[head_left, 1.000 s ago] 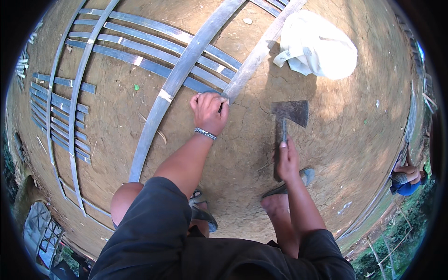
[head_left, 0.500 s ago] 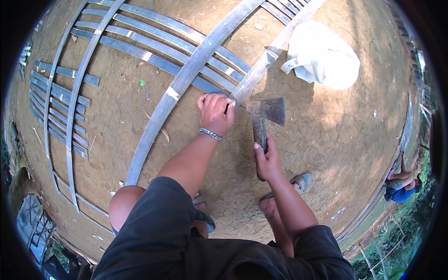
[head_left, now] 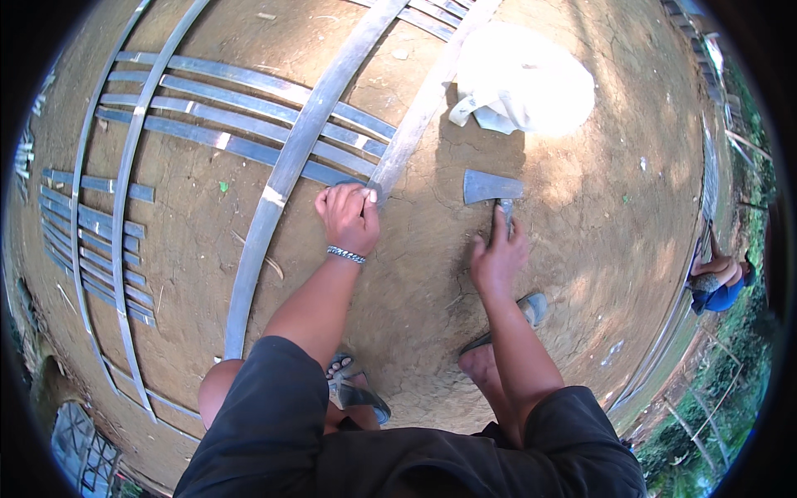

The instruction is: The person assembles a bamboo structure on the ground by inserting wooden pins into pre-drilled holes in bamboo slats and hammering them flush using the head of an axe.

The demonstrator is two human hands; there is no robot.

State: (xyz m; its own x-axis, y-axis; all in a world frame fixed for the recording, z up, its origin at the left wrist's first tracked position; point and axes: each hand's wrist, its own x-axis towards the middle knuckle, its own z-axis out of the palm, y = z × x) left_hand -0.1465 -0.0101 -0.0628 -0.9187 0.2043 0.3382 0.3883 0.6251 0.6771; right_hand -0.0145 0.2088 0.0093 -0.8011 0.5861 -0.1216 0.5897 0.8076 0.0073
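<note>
My left hand [head_left: 349,217], with a chain bracelet at the wrist, is closed at the near end of a wide weathered bamboo strip [head_left: 423,116], where the end of a narrower bamboo slat [head_left: 328,173] meets it. The fingers hide the exact grip. Over to the right, my right hand [head_left: 501,253] is wrapped round the handle of a hatchet [head_left: 491,187], high up near the head. Its blade points left, held apart from the bamboo.
Another wide bamboo strip [head_left: 286,170] and two thinner ones [head_left: 137,133] cross the narrow slats. A bulging white sack [head_left: 531,79] sits on the dirt ground ahead. At far right is a person in blue [head_left: 721,286]. My sandalled feet [head_left: 357,390] are below.
The hatchet has turned over, its blade now pointing left instead of right, and my right hand has moved up toward its head. My left hand stays at the bamboo; the view has shifted.
</note>
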